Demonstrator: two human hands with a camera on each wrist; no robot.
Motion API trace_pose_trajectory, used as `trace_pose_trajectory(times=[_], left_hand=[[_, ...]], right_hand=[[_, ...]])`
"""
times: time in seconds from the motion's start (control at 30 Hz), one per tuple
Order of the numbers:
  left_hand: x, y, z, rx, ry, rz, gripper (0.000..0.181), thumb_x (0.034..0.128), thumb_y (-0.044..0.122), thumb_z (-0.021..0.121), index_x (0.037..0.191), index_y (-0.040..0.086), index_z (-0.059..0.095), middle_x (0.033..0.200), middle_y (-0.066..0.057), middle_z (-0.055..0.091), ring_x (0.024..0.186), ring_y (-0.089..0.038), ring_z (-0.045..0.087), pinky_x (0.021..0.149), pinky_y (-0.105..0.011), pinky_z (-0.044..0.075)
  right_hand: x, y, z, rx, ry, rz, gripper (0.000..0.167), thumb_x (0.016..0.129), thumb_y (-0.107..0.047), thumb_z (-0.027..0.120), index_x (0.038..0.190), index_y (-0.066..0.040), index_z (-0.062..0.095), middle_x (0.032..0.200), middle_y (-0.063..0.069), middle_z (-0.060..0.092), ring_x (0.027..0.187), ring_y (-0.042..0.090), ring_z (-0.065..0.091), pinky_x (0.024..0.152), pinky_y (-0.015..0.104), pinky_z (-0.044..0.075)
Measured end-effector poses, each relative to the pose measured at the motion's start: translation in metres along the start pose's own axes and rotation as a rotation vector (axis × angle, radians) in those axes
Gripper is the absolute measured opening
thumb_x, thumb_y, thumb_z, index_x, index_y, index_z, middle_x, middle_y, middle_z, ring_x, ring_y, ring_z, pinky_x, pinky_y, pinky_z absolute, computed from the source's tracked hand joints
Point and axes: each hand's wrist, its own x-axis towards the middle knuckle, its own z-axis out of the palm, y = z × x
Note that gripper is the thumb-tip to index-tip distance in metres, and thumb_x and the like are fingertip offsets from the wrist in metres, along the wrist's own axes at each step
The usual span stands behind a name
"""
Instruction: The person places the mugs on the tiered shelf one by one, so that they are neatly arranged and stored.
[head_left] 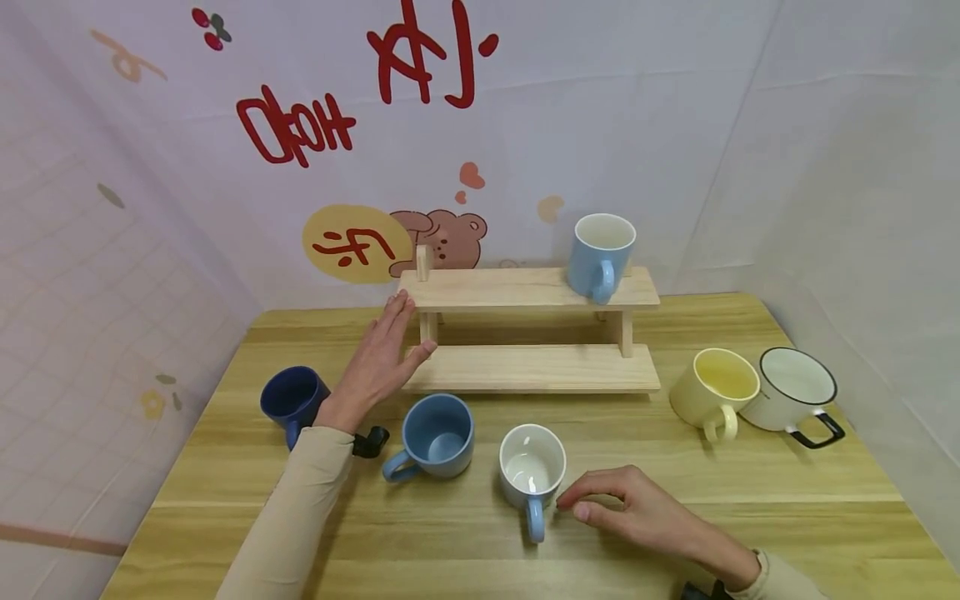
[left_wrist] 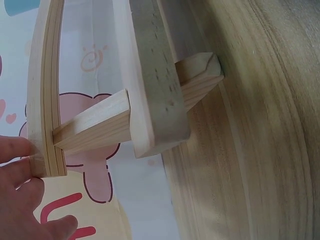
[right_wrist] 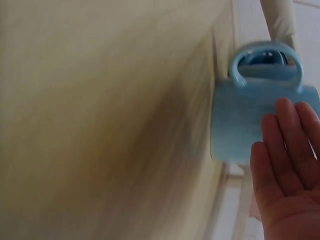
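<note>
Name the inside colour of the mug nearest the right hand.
The mug is white inside, seen best in the head view.

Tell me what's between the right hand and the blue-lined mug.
The light blue mug with the white inside stands between the right hand and the blue-lined mug; the head view shows it.

The shelf point(left_wrist: 156, 65) and left fingers point(left_wrist: 14, 149) are cut off by the left wrist view's edges; in the right wrist view, the table point(right_wrist: 75, 110) is blurred. The black-handled mug point(head_left: 799, 387) is partly hidden by the yellow mug point(head_left: 693, 402).
</note>
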Motion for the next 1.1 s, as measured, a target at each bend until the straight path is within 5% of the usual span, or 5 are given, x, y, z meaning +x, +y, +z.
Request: trace_pose_trajectory(times=[0.43, 0.63, 1.1], left_hand=[[0.000, 0.001, -0.001, 0.012, 0.014, 0.012, 0.086, 0.1035, 0.056, 0.054, 0.164, 0.002, 0.025, 0.173, -0.011, 0.012, 0.160, -0.027, 0.007, 0.126, -0.057, 0.012], [-0.001, 0.000, 0.001, 0.005, 0.030, 0.012, 0.087, 0.1029, 0.056, 0.054, 0.164, 0.002, 0.024, 0.173, -0.011, 0.012, 0.160, -0.028, 0.007, 0.125, -0.059, 0.013], [-0.002, 0.001, 0.002, 0.001, 0.039, 0.012, 0.086, 0.1029, 0.054, 0.056, 0.164, 0.002, 0.024, 0.173, -0.011, 0.012, 0.160, -0.029, 0.008, 0.124, -0.060, 0.015]], right_hand=[[0.010, 0.007, 0.024, 0.233, -0.137, 0.100, 0.025, 0.105, -0.005, 0.059, 0.125, -0.007, 0.074, 0.121, 0.002, 0.074, 0.115, 0.007, 0.064, 0.097, 0.021, 0.050], [0.017, 0.009, 0.035, 0.410, -0.211, 0.055, 0.028, 0.107, -0.001, 0.051, 0.128, -0.001, 0.070, 0.124, 0.016, 0.073, 0.121, 0.015, 0.065, 0.103, 0.025, 0.048], [0.016, 0.004, 0.029, 0.363, -0.116, 0.155, 0.022, 0.108, -0.009, 0.053, 0.105, -0.006, 0.075, 0.099, 0.006, 0.078, 0.098, 0.006, 0.066, 0.089, 0.023, 0.052]])
